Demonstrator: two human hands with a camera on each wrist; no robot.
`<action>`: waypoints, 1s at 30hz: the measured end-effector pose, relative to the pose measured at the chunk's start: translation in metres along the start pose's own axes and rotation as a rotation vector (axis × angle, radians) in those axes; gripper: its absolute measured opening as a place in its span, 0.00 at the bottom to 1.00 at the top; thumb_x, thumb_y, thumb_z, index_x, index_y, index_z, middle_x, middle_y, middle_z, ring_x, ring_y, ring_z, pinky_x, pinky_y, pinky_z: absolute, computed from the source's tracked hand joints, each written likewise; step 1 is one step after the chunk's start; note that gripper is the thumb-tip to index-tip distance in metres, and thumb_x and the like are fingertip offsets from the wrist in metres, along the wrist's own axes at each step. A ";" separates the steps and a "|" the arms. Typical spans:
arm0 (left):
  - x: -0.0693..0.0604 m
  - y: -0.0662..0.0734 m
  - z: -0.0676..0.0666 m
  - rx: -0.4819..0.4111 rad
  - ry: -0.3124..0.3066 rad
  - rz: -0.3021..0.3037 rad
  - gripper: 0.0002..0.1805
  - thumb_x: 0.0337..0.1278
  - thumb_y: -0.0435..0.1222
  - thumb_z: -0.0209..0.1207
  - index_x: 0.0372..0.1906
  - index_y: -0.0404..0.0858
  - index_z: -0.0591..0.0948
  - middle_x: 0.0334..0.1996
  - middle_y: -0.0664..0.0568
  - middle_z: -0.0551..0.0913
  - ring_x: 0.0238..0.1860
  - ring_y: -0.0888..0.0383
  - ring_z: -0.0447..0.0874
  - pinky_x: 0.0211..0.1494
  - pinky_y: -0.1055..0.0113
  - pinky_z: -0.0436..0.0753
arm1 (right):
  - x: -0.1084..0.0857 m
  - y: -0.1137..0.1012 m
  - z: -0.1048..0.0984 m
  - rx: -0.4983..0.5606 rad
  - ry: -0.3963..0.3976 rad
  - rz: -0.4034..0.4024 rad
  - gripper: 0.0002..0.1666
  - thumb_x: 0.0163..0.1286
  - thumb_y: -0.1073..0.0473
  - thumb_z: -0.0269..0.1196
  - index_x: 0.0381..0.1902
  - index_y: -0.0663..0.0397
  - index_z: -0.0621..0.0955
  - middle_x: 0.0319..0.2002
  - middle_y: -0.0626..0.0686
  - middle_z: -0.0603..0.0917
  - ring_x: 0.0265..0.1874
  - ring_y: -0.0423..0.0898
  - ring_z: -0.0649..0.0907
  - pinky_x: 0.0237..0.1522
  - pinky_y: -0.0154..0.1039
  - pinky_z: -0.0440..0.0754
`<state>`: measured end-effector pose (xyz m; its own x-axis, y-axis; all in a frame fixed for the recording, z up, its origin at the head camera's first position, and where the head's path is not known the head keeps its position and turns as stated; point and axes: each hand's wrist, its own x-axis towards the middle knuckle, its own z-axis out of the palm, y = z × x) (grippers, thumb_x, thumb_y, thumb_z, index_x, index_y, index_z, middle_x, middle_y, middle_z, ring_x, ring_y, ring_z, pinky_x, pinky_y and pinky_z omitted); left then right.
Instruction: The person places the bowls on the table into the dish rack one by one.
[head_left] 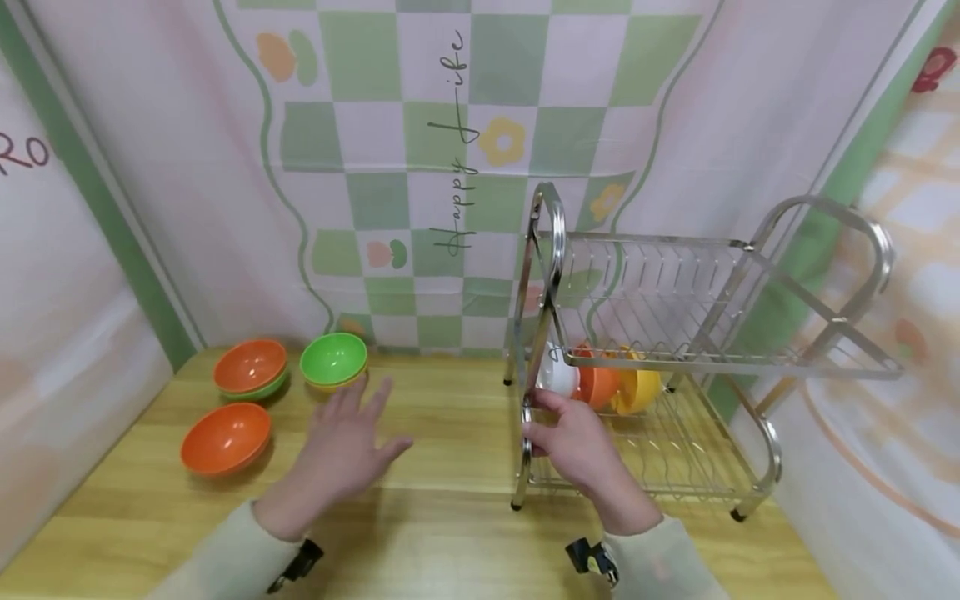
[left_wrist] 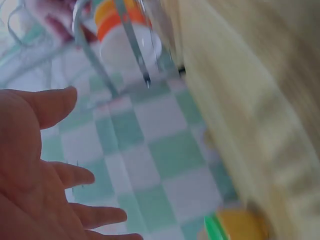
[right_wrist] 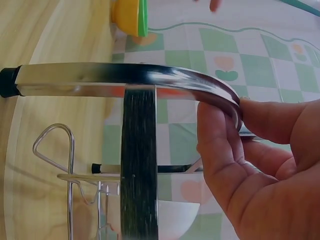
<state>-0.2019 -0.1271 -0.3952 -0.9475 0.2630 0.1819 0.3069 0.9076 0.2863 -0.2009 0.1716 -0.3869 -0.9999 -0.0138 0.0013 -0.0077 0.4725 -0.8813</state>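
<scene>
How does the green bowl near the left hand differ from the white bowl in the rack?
The green bowl sits upright; the white bowl stands on edge. The green bowl is nested in a yellow bowl on the table; the white bowl is on the lower shelf of the rack, beside an orange bowl. Shared: neither is held.

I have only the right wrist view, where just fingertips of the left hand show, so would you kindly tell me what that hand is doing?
Observer: The left hand is spread open and holds nothing.
Operator: Thank you; what stands beside the white bowl on the dish rack?
Observer: An orange bowl, with a yellow bowl next in the row.
Operator: And what is just left of the green-and-yellow bowl stack?
Observer: An orange-and-green bowl stack, with the orange one on top.
</scene>
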 end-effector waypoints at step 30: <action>-0.033 -0.252 -0.080 -0.908 -0.431 -0.578 0.54 0.74 0.51 0.52 0.74 0.32 0.24 0.70 0.17 0.37 0.60 0.18 0.62 0.53 0.44 0.82 | 0.000 0.001 0.003 -0.055 0.011 -0.004 0.32 0.67 0.66 0.66 0.69 0.56 0.74 0.62 0.58 0.78 0.26 0.46 0.83 0.29 0.42 0.86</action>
<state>-0.2406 -0.3903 -0.3981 -0.8659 0.1335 -0.4820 -0.3959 0.4059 0.8237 -0.2009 0.1695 -0.3888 -0.9999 -0.0063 0.0105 -0.0122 0.5199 -0.8541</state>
